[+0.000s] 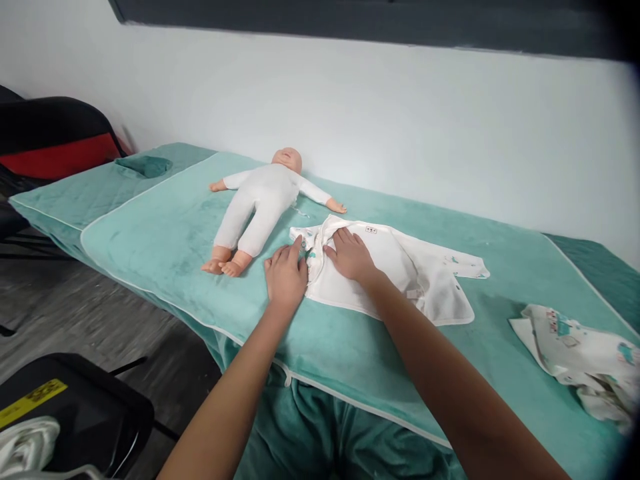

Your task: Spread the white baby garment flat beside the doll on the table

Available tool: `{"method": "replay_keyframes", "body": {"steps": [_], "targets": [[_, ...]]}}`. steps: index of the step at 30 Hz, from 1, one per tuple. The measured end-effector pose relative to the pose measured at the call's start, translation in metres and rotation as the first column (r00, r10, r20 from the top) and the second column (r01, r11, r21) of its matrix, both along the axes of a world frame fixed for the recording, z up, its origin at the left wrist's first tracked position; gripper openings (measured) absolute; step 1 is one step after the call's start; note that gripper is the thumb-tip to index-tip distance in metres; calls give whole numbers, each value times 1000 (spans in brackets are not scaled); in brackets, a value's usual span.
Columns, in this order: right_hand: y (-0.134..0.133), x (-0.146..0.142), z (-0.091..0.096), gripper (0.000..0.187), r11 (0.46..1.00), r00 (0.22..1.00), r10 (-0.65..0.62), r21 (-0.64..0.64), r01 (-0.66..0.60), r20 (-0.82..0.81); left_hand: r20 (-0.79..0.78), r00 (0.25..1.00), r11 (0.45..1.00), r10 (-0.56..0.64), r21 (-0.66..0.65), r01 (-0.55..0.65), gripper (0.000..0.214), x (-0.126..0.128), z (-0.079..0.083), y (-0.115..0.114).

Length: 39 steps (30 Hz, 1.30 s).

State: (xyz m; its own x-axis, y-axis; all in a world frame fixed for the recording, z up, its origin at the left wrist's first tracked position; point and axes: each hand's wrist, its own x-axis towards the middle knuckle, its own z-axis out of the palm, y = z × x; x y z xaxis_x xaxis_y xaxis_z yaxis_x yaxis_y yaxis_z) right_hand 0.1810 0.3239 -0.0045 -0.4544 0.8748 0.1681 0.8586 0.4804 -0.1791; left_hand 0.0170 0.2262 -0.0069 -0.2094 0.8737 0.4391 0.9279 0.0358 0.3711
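A white baby shirt (pixel 385 260) with small printed figures lies spread on the green table cover, one sleeve stretched out to the right. Its left side is bunched up. My left hand (pixel 286 275) is at this bunched edge, with its fingers bent against the fabric. On the shirt, just right of the bunched part, rests my right hand (pixel 351 255), thumb apart from the fingers and fingertips by a fold. A baby doll (pixel 265 197) with a white cloth body lies on its back to the left, arms spread, feet toward me.
Another crumpled white printed garment (pixel 575 347) lies at the right. The green cover (pixel 165 227) hangs over the table's front edge. At the left stand a black and red chair (pixel 60 143) and a black seat (pixel 95 407) with white cloth on it. A white wall (pixel 425 127) rises behind.
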Motion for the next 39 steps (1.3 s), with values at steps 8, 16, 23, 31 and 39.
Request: {"method": "replay_keyframes", "body": {"steps": [8, 16, 23, 31, 39], "targets": [[5, -4, 4, 49, 996, 995, 84, 28, -83, -53, -16, 989, 987, -150, -59, 148, 47, -2, -2, 2], [5, -3, -3, 42, 995, 993, 78, 69, -72, -94, -107, 989, 993, -103, -62, 97, 65, -1, -6, 6], [3, -1, 0, 34, 992, 990, 114, 65, -109, -83, 55, 998, 974, -16, 226, 4, 60, -6, -14, 3], [2, -1, 0, 31, 989, 988, 142, 61, -138, -55, -27, 995, 991, -99, 90, 101, 35, -3, -10, 4], [0, -3, -1, 39, 998, 993, 16, 70, -8, -117, -50, 999, 996, -6, 84, 11, 35, -2, -13, 4]]}}
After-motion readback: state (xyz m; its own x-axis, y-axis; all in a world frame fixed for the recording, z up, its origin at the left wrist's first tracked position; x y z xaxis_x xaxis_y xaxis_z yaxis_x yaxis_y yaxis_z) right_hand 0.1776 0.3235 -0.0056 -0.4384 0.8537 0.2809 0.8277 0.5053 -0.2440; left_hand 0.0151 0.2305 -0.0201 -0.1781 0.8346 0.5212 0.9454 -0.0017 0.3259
